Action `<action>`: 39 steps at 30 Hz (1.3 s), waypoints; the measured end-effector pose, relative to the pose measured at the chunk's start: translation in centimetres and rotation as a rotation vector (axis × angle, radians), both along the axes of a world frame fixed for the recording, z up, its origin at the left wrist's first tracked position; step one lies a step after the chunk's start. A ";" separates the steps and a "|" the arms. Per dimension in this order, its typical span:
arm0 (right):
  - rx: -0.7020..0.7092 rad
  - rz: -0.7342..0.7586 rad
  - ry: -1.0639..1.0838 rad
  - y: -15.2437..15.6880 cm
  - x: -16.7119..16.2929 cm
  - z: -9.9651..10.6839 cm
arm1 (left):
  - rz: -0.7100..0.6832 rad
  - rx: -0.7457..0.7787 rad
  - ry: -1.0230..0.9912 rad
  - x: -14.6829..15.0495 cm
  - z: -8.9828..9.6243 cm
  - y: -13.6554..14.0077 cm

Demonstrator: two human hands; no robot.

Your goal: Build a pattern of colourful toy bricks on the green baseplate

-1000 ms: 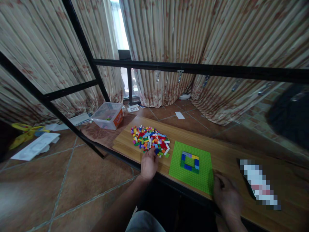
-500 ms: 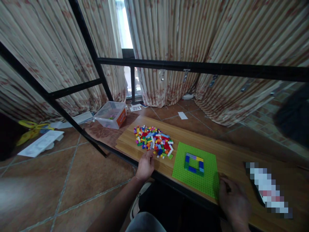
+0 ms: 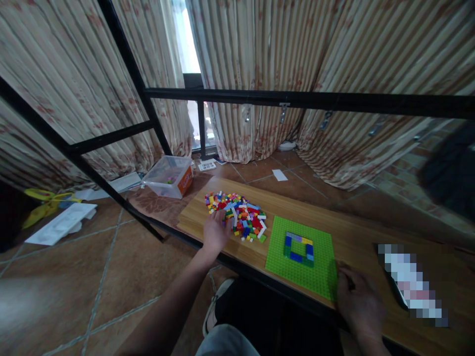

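Note:
A heap of small mixed-colour toy bricks [image 3: 247,217] lies on the wooden board. My left hand [image 3: 215,233] reaches into the near left side of this heap, fingers pointing down among the bricks and a little apart; no brick shows clearly in it. To the right of the heap is a bright green studded baseplate [image 3: 278,257]. On it sits a hollow square of bricks [image 3: 296,258] in blue, green, yellow and lilac. Beside the baseplate's right edge rests my right hand [image 3: 358,299], with its fingers curled in; whatever they hold is hidden.
A clear plastic tub [image 3: 170,175] with an orange label stands at the board's far left. A phone-like object [image 3: 411,287], its face blurred out, lies on the right. Black metal bars [image 3: 237,94] run behind the board. White packaging [image 3: 63,222] is on the tiled floor.
My left hand has moved forward and left, from the heap's near edge into its left side. My right hand stays by the baseplate. The view has shifted slightly.

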State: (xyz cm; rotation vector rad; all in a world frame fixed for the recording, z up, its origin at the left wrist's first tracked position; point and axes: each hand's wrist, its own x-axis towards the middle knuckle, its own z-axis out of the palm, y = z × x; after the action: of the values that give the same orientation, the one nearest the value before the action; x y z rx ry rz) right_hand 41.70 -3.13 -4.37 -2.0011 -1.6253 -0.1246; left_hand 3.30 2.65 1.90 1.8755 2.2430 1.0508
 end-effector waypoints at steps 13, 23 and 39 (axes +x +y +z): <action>0.046 -0.035 0.055 0.3 -0.9 0.4 | 0.011 -0.255 0.392 2.3 2.3 3.7; 0.049 -0.025 0.089 0.4 -1.1 0.7 | -0.015 -0.336 0.491 2.7 3.1 3.7; 0.066 -0.012 0.098 0.4 -1.1 0.6 | -0.073 -0.287 0.409 1.7 2.1 4.7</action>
State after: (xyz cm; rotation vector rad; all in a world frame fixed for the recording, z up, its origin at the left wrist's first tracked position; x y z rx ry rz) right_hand 40.59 -2.75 -3.78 -1.9363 -1.5286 -0.0824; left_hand 4.95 7.36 3.96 2.1690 2.3361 0.3274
